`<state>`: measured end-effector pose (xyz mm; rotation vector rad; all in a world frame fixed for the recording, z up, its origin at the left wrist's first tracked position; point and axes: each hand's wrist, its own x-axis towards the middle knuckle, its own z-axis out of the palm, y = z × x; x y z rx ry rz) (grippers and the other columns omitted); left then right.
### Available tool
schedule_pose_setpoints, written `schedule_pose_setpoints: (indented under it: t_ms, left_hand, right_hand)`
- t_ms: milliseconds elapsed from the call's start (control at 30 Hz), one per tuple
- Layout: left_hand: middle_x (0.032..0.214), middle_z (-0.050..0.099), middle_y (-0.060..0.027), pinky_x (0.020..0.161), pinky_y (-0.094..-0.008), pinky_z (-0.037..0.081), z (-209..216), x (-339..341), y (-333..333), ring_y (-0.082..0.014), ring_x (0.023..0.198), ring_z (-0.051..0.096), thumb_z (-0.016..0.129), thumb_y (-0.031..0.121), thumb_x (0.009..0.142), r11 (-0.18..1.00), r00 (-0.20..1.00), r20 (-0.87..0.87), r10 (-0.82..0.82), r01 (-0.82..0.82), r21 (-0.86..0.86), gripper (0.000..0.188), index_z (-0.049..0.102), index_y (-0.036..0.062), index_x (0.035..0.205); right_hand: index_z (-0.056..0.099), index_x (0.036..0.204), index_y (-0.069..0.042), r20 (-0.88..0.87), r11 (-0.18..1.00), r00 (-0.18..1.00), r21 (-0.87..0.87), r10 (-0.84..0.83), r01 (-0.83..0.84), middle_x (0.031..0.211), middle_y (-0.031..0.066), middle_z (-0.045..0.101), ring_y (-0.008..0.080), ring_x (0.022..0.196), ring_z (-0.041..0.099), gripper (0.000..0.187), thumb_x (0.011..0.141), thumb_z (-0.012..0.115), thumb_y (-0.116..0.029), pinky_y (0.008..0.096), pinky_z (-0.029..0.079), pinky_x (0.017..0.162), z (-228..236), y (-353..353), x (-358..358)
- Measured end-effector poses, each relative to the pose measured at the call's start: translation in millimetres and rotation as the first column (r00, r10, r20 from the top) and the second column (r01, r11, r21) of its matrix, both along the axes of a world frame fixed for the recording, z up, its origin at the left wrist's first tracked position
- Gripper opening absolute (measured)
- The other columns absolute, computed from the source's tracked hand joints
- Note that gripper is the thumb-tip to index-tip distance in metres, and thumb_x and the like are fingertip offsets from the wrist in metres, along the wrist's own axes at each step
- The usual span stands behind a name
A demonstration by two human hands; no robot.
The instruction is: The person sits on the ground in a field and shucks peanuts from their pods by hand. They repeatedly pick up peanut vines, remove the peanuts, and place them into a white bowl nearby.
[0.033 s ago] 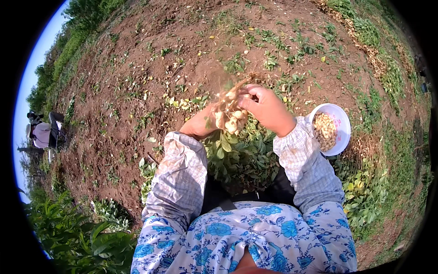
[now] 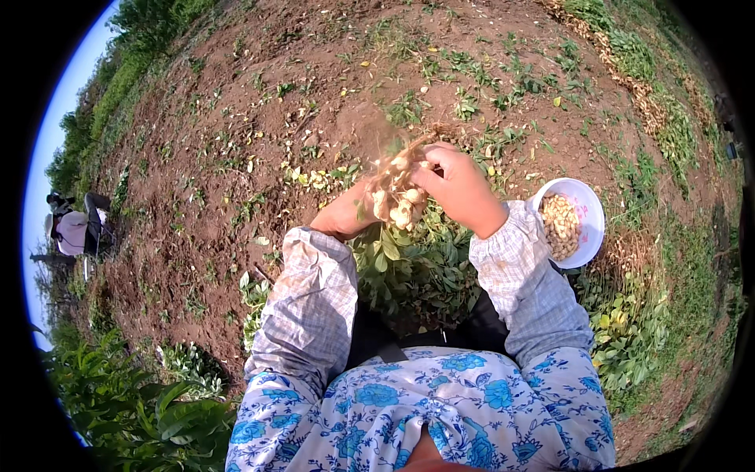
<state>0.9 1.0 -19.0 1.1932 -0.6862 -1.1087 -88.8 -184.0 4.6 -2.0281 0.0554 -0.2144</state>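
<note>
A peanut plant (image 2: 403, 211) hangs in front of me, its roots and pale pods upward and its green leaves below. My left hand (image 2: 347, 214) grips it from the left; most of its fingers are hidden behind the pods. From the right, my right hand (image 2: 465, 191) reaches into the roots, thumb and fingers closed around a pale peanut at the cluster's edge. Beside my right forearm stands a white bucket (image 2: 591, 223), partly filled with picked peanuts (image 2: 559, 224).
Cut green peanut plants (image 2: 440, 271) lie beneath my hands, by my knees. Brown soil (image 2: 259, 102) with scattered leaves spreads ahead. Leafy plants (image 2: 165, 405) grow at the lower left. Another person (image 2: 72, 228) sits far left. A row of pulled plants (image 2: 641, 86) runs along the far right.
The pod cluster has shifted very slightly to the right in my left hand. My right hand has moved a touch with it.
</note>
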Motion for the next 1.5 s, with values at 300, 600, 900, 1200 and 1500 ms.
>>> schedule_pose_setpoints:
  t_ms: [300, 600, 900, 1200, 1500]
  left_hand:
    - [0.127, 0.053, -0.0038, 0.092, -0.0272, 0.045, -7, -5, -13, -0.0105, 0.109, 0.054, 0.071, 0.022, 0.085, 0.998, 0.998, -0.009, 0.063, -0.063, 0.014, 0.07, 0.036, 0.0057, 0.143]
    - [0.132, 0.05, -0.0033, 0.096, -0.028, 0.044, -12, -4, -9, -0.011, 0.113, 0.052, 0.073, 0.018, 0.084, 0.999, 0.999, -0.044, 0.03, -0.029, 0.029, 0.077, 0.03, 0.0065, 0.147]
    - [0.126, 0.055, -0.0082, 0.088, -0.0307, 0.048, -23, 5, 6, -0.0147, 0.108, 0.054, 0.067, 0.022, 0.087, 0.984, 0.968, -0.205, -0.147, 0.123, -0.126, 0.072, 0.029, 0.0033, 0.146]
    - [0.122, 0.056, -0.0085, 0.086, -0.0283, 0.05, -11, 4, 10, -0.0154, 0.105, 0.057, 0.061, 0.018, 0.091, 0.991, 0.995, -0.014, -0.099, 0.098, -0.09, 0.069, 0.024, 0.006, 0.148]
    - [0.116, 0.058, -0.0171, 0.07, -0.0268, 0.051, 8, -5, 1, -0.0188, 0.088, 0.061, 0.064, 0.03, 0.087, 0.982, 0.97, -0.174, -0.173, 0.156, -0.106, 0.069, 0.03, 0.0034, 0.14]
  right_hand:
    - [0.062, 0.102, 0.005, -0.012, 0.564, 0.998, 0.824, -0.069, 0.049, 0.089, 0.0039, 0.065, 0.0089, 0.079, 0.059, 0.016, 0.089, 0.06, -0.005, 0.0253, 0.048, 0.068, -19, 5, 12]
    - [0.062, 0.108, 0.005, -0.041, 0.9, 0.992, 0.416, -0.119, 0.125, 0.099, 0.008, 0.067, 0.012, 0.082, 0.064, 0.02, 0.091, 0.053, 0.0, 0.0252, 0.051, 0.074, -32, 2, 22]
    - [0.059, 0.111, -0.002, -0.235, 0.676, 0.972, 0.716, -0.005, 0.177, 0.091, 0.0043, 0.064, 0.0092, 0.078, 0.06, 0.018, 0.095, 0.055, -0.009, 0.0229, 0.05, 0.066, -18, -11, 11]
    - [0.056, 0.118, 0.0, -0.229, 0.563, 0.961, 0.82, 0.154, 0.105, 0.102, 0.0034, 0.064, 0.0082, 0.085, 0.059, 0.027, 0.096, 0.056, -0.016, 0.0211, 0.049, 0.071, -19, 1, 11]
    - [0.053, 0.119, 0.004, -0.147, 0.543, 0.921, 0.836, 0.36, -0.078, 0.105, 0.0053, 0.063, 0.0094, 0.085, 0.063, 0.037, 0.087, 0.068, -0.008, 0.0212, 0.05, 0.068, -22, -4, 14]
